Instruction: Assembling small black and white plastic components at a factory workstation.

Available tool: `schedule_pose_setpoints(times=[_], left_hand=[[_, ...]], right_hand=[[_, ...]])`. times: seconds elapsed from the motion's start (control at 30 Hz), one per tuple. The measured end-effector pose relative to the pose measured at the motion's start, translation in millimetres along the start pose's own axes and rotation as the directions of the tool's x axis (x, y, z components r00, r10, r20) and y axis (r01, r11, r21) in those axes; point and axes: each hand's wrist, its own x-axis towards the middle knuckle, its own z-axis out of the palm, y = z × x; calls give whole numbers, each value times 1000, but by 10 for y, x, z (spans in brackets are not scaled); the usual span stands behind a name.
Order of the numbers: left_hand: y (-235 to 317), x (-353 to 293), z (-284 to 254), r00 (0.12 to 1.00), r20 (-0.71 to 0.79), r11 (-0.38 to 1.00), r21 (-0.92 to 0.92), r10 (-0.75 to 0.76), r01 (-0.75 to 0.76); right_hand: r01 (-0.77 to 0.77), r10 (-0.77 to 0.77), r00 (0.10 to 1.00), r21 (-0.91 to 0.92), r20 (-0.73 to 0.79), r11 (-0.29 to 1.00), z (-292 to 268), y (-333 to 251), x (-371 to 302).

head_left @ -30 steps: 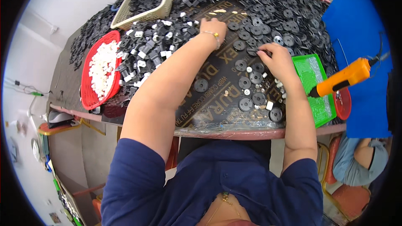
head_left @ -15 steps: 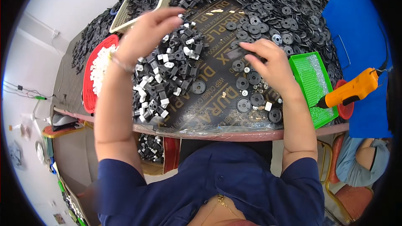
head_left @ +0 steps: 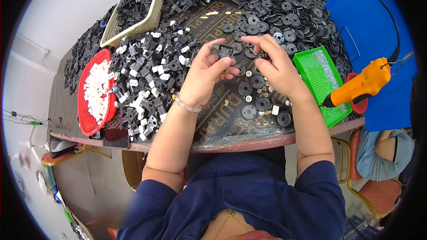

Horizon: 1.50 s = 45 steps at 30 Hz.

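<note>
My left hand (head_left: 205, 72) is raised over the middle of the table, its thumb and fingers closed around a small black plastic part (head_left: 225, 51) with a box-like shape. Facing it, my right hand (head_left: 278, 64) hovers over black round discs (head_left: 256, 81), thumb and forefinger apart, and nothing shows clearly between them. Left of my left hand spreads a heap of black parts with white caps (head_left: 153, 82). Below my right hand, several small round metal-looking pieces (head_left: 262, 90) and a white cap (head_left: 275, 110) lie among the discs.
A red basket of white caps (head_left: 82, 111) stands at the left, a cream basket (head_left: 153, 18) of black parts behind it. At the right are a green tray (head_left: 311, 73) with tiny clear pieces, an orange electric screwdriver (head_left: 361, 82) and a blue panel (head_left: 369, 22). Black discs (head_left: 289, 20) are heaped at the back.
My left hand has come from above the capped parts to the middle and holds a black part. A dark piece at my right fingertips no longer shows there. The view has shifted slightly.
</note>
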Motion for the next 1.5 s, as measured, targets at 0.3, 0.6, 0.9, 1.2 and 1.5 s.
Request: schedule_pose_setpoints(times=[0.3,0.6,0.9,1.2,1.5], left_hand=[[-321,7,-152,998,56,950,-308,-40,55],[-347,29,-208,992,82,899,-421,-93,119],[-456,31,-213,987,106,834,-528,-120,158],[-503,-4,-182,993,82,844,-524,-83,114],[-461,-27,-110,993,81,851,-512,-90,119]], right_hand=[[-282,221,945,254,242,925,155,59,-18],[-244,246,969,88,-10,966,209,186,-21],[7,-6,1000,-49,24,999,271,88,-36],[107,-107,994,-146,9,984,242,72,-27],[114,-124,991,-171,-48,979,249,14,-32]])
